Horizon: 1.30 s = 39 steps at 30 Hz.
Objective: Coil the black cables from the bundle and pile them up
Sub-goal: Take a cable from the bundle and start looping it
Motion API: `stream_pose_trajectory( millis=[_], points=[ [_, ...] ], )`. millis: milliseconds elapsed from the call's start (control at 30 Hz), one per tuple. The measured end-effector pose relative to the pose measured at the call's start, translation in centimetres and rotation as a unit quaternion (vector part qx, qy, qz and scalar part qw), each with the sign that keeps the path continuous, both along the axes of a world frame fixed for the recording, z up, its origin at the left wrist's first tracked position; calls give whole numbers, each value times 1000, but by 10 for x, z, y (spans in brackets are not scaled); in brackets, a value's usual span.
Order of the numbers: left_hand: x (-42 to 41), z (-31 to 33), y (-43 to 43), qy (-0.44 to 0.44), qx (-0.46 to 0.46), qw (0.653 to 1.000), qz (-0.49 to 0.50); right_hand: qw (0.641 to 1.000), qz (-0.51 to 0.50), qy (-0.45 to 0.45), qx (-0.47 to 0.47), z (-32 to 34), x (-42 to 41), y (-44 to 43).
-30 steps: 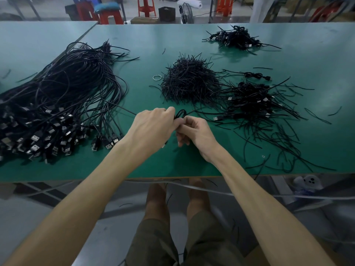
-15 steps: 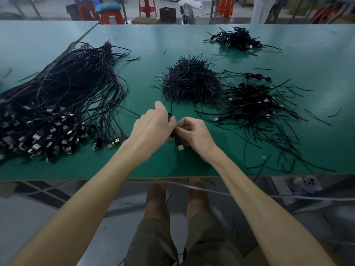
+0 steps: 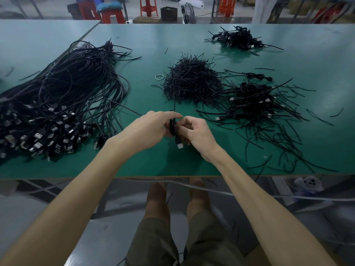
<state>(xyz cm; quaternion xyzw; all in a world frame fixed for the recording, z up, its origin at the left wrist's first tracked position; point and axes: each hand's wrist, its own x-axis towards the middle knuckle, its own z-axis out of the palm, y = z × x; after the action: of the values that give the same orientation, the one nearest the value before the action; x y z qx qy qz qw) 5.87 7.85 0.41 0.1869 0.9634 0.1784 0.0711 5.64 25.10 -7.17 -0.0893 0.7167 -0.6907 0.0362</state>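
A coiled black cable is held upright between the left hand and the right hand, just above the near middle of the green surface. Both hands are closed on the coil, probably so that the loops are kept from springing open; its plug hangs free below. The bundle of uncoiled cables is spread at the left, plugs toward the near edge, within easy reach. A heap of short ties lies ahead, and the pile of finished coils is kept at the right.
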Motion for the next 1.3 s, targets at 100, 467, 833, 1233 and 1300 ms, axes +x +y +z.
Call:
stream_pose_trajectory(
  millis=[100,467,833,1233,1300],
  points=[
    [0,3,2,25,-35,999,22,1000,3,-15,-10,1,-1,0],
    [-2,-4,8,111,-99,986,77,1000,11,-4,-3,3,0,2],
    [-5,-3,26,48,-113,979,161,999,-2,30,30,-2,1,0],
    [4,-9,20,83,-32,987,130,999,-34,19,37,4,4,-3],
    [5,-10,19,106,-26,987,122,999,-35,22,33,5,5,-3]
  ],
)
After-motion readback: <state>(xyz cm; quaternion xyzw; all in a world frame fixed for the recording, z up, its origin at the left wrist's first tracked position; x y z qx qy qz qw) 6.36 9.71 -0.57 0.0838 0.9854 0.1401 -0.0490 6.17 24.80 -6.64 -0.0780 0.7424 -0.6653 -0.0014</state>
